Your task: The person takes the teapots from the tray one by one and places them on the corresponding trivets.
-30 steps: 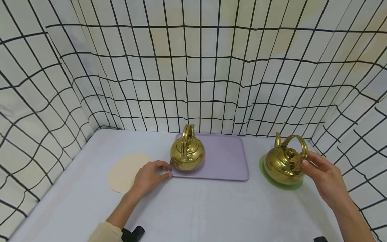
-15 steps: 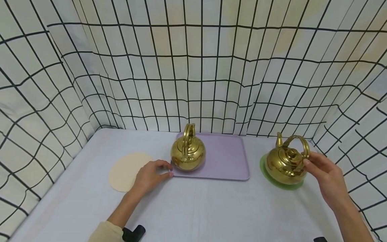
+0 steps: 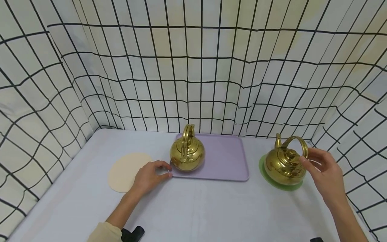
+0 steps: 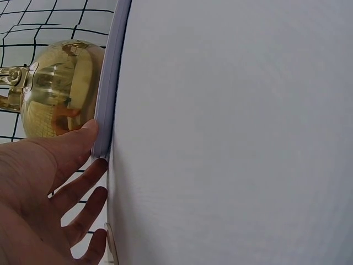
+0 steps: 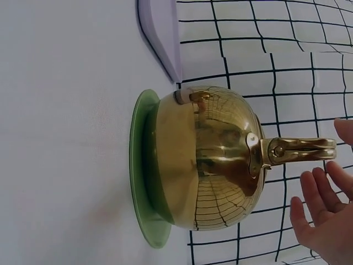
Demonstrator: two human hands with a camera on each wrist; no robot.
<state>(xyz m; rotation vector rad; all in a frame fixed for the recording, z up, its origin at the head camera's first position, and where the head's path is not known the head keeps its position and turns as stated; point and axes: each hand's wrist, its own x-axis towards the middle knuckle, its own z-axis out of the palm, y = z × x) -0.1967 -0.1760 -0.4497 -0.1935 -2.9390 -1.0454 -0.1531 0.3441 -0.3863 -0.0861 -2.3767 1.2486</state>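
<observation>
My left hand [image 3: 150,177] rests at the near left corner of a lilac tray [image 3: 226,161]. In the left wrist view, the thumb [image 4: 89,132] touches the tray's rim, and the index fingertip is at its corner. A brass teapot [image 3: 187,154] stands upright on the tray's left part, close to that hand. At the right, another brass teapot [image 3: 284,168] sits on a round green mat [image 3: 273,183]. Around the back of its arched handle [image 5: 303,150] is my right hand [image 5: 331,215], thumb and fingers spread on either side without a visible grip.
A round cream mat [image 3: 128,169] lies left of the tray, partly behind the left hand. White cloth covers the table [image 3: 208,208]. Walls with a black grid [image 3: 208,67] rise along its back and sides.
My right fingers have loosened and spread from the right teapot's handle, with the thumb apart from the fingers. My left hand, the tray and both teapots stay in place.
</observation>
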